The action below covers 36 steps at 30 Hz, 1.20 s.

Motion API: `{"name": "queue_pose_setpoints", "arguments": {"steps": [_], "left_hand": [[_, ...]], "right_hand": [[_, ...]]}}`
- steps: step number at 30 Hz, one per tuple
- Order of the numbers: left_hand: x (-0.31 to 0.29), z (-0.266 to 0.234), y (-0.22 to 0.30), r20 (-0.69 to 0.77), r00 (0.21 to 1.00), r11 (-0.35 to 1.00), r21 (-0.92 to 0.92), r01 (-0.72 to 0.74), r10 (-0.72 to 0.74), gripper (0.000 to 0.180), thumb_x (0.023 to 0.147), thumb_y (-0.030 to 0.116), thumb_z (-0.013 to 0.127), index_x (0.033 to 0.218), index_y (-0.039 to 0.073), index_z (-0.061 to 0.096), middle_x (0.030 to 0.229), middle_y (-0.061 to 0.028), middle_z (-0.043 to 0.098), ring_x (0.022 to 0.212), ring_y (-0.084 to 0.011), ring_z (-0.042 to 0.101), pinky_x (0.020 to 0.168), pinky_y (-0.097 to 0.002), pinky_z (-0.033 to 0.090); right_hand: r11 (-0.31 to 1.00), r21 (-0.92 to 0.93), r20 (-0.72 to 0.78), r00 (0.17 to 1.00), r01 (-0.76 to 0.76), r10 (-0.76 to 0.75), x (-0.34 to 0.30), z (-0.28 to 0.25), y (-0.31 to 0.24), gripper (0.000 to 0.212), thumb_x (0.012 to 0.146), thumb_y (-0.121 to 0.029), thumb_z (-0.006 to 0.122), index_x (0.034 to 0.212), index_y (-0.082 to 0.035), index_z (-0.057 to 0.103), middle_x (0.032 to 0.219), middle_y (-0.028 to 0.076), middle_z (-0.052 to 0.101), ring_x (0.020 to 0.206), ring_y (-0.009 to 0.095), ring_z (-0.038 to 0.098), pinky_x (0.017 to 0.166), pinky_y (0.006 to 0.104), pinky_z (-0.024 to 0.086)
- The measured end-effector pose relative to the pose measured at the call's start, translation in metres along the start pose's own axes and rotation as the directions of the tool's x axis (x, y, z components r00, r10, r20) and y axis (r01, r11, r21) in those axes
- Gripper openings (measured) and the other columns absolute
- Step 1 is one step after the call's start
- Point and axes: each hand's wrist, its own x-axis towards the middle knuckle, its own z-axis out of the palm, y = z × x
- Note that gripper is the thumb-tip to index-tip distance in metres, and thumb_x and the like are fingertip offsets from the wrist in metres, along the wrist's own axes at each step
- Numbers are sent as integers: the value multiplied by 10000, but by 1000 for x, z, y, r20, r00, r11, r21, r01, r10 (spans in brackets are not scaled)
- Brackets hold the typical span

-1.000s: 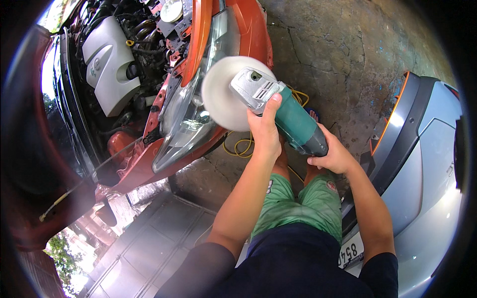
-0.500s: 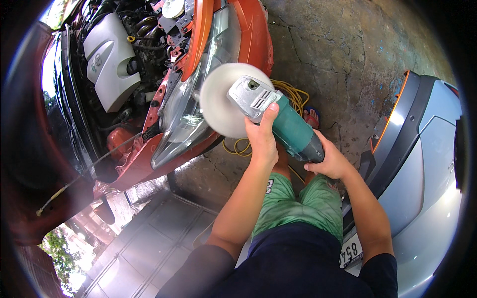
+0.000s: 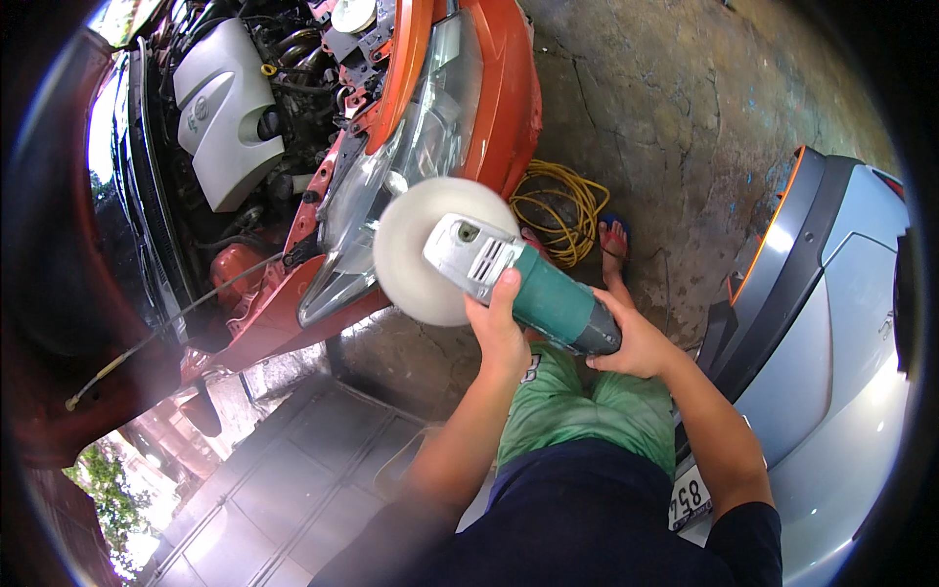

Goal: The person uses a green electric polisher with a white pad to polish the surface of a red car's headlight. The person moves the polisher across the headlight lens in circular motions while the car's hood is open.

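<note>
Both hands hold a green and black angle polisher (image 3: 553, 296) with a silver head and a round white pad (image 3: 411, 245). My left hand (image 3: 499, 328) is closed around the neck by the silver head, its thumb on top. My right hand (image 3: 634, 338) wraps the dark rear end of the body. The pad's surface looks smeared, as if spinning. Its upper left edge overlaps the lower part of a clear car headlight (image 3: 430, 108) in this view; whether they touch I cannot tell. The headlight sits in the front of an orange-red car (image 3: 504, 88).
The car's hood is up, showing a grey engine cover (image 3: 225, 108) and a thin prop rod (image 3: 161, 338). A yellow cord (image 3: 587, 205) lies coiled on the cracked concrete floor (image 3: 675, 108) near my feet. A light blue car (image 3: 831, 391) stands close on the right.
The polisher has come down and slightly left, toward my body, with both hands on it. Its pad now covers less of the headlight, and more of the cord coil shows.
</note>
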Motion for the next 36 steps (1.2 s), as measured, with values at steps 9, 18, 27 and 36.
{"name": "queue_pose_setpoints", "arguments": {"steps": [9, 18, 27, 36], "left_hand": [[53, 46, 6, 144, 989, 984, -179, -9, 36, 677, 928, 314, 826, 1460, 32, 516, 1340, -70, 611, 1234, -186, 584, 1115, -371, 432], [112, 120, 35, 198, 980, 980, -188, 67, -30, 637, 913, 355, 857, 1382, 23, 582, 1260, -70, 658, 1143, -189, 621, 1048, -369, 475], [10, 9, -6, -2, 999, 993, -107, -54, 54, 693, 965, 284, 798, 1496, 18, 441, 1356, -91, 596, 1225, -200, 581, 1115, -381, 438], [60, 68, -4, 89, 991, 992, -83, -96, 103, 598, 964, 318, 774, 1448, 58, 540, 1344, -62, 619, 1237, -194, 591, 1109, -388, 439]], "right_hand": [[992, -123, -214, 977, -13, -14, 6, -42, -41, 1078, 721, -81, 897, 1648, -19, 351, 1472, 183, 609, 1395, 265, 562, 1206, 392, 401], [992, 112, -281, 955, -60, 90, 28, -79, -94, 966, 770, 20, 813, 1625, -80, 375, 1112, 87, 727, 919, 162, 709, 653, 309, 565], [994, -113, -77, 997, 8, -17, 7, -15, 2, 1123, 723, -120, 922, 1671, -70, 322, 1435, 195, 618, 1376, 278, 570, 1184, 379, 415], [996, -90, -175, 984, 21, -36, 20, -71, -22, 1096, 708, -100, 916, 1650, -28, 360, 1454, 137, 608, 1362, 238, 554, 1180, 364, 410]]}}
